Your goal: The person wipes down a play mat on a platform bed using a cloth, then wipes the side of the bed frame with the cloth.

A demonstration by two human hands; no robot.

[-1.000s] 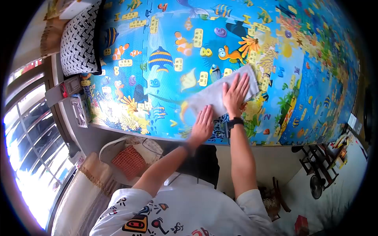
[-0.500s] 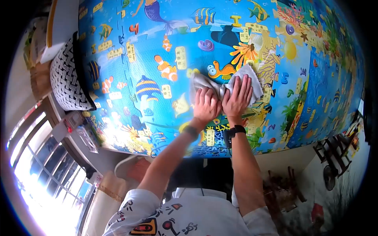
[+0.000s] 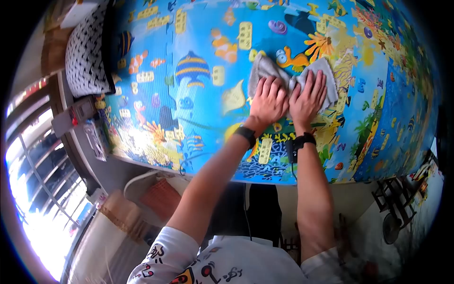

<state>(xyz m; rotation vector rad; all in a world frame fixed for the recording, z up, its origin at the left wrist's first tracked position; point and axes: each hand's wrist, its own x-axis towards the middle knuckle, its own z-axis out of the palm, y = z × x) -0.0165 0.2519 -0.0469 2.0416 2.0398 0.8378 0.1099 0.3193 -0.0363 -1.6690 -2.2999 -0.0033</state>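
A grey cloth (image 3: 268,67) lies bunched on a blue mat (image 3: 203,113) printed with sea animals, pinched narrow in the middle and fanned out at both sides. My left hand (image 3: 269,100) presses on its left part with bent fingers gathered against it. Beside it, nearly touching, my right hand (image 3: 307,98) rests on the right part, its fingers lying fairly flat over the fabric. Each wrist wears a black band. The cloth under both palms is hidden.
A black-and-white woven cushion (image 3: 87,57) stands at the mat's left end. Below the front edge are a chair with a reddish seat (image 3: 161,198) and, at the lower right, dark wooden furniture (image 3: 395,199). A barred window (image 3: 45,175) is at the left.
Over the last second my left hand has moved away from the front edge to beside my right hand, and the cloth has gone from spread flat to bunched. The camera view has shifted too.
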